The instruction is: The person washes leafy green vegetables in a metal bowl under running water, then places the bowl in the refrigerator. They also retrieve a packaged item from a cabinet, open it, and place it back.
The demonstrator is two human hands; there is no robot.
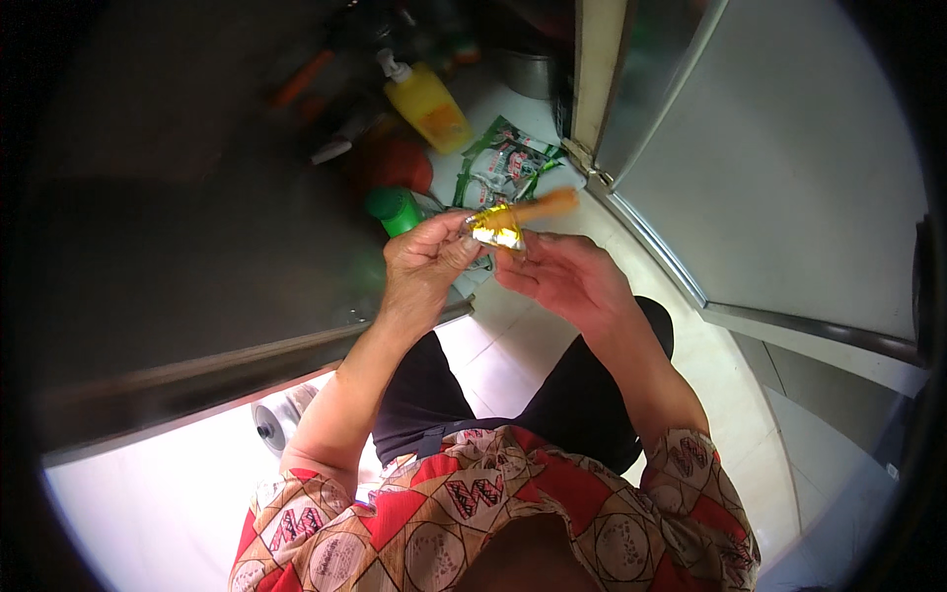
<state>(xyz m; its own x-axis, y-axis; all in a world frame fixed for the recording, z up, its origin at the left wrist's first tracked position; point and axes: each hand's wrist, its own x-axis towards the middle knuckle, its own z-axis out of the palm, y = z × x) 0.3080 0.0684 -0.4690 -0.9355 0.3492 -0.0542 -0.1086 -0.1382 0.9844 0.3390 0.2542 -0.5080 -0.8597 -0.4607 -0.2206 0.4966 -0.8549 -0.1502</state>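
A small shiny gold foil packet (496, 229) is held up between my two hands, in front of an open cupboard. An orange-brown strip (546, 205), blurred by motion, sticks out from it to the right; I cannot tell what it is. My left hand (429, 259) pinches the packet's left end between thumb and fingers. At its lower right edge, the fingers of my right hand (572, 274) are closed on the packet, partly hidden by it. Just beyond my left hand is a green-capped container (395, 210). Green and silver printed packets (508, 163) lie behind the foil.
Inside the cupboard stand a yellow pump bottle (429, 107), a red rounded object (395, 166) and a metal pot (530, 74). The cupboard door (779, 178) stands open at the right; a dark panel (197, 247) fills the left. A silvery round appliance (281, 417) sits on the floor.
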